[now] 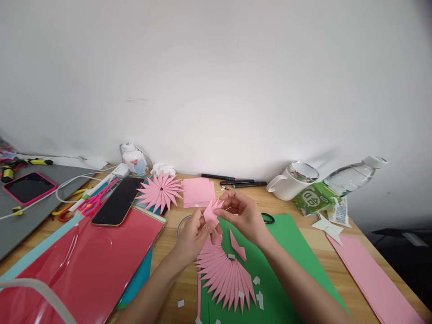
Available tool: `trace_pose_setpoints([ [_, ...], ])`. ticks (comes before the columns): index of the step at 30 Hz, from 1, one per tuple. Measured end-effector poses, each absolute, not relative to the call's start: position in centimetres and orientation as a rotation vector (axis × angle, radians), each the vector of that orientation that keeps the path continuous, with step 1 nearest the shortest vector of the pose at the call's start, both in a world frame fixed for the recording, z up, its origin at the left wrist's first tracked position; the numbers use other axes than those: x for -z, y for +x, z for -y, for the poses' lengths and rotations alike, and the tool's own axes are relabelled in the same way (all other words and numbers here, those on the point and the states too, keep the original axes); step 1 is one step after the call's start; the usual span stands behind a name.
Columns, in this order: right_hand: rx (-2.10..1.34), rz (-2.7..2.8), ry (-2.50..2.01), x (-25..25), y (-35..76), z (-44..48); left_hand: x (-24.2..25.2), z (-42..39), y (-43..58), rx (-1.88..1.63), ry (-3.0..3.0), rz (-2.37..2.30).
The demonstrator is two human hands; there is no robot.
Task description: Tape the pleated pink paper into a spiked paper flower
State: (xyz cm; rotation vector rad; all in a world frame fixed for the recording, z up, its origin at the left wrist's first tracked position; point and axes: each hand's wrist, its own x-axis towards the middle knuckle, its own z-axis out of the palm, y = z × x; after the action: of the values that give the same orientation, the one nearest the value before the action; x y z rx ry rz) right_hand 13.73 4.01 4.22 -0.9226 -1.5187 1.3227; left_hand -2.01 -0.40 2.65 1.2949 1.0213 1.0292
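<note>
Between my two hands, raised over the desk, is a small folded pink paper piece point(211, 211) with pointed tips. My left hand point(195, 234) pinches its lower left side, and my right hand point(241, 213) grips its right edge between thumb and fingers. Just below them, a curved fan of pleated pink paper point(227, 276) lies on green paper point(286, 252). A loose folded pink piece point(238, 245) rests inside the fan's curve. Small white scraps point(259, 299) are scattered on and around the fan.
A finished pink paper star point(161, 190) and pink squares point(198, 192) lie behind. Black pens point(243, 183), a white mug point(293, 180), a green box point(313, 199) and a bottle point(351, 177) stand or lie near the wall. Left are a phone point(118, 202), pink scissors point(97, 198) and a red sheet point(91, 265).
</note>
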Motion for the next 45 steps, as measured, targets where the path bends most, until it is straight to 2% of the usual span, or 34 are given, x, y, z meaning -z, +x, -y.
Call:
trace_pose_setpoints([
  [9, -1.494, 1.463, -0.97, -3.8, 13.2, -3.9, -2.5, 0.2, -1.8, -1.003, 1.144, -1.067],
  [19, -1.465, 1.403, -1.048, -3.8, 13.6, -4.6, -2.3, 0.1, -2.0, -0.912, 0.927, -0.932],
  [32, -1.764, 1.407, -1.053, -3.6, 14.1, -4.8, -2.4, 0.2, -2.1, -0.94, 0.89, -0.974],
  [45, -1.521, 1.471, -1.13, -3.1, 13.5, -4.3, -2.1, 0.1, -1.8, -1.02, 0.945, -1.008],
])
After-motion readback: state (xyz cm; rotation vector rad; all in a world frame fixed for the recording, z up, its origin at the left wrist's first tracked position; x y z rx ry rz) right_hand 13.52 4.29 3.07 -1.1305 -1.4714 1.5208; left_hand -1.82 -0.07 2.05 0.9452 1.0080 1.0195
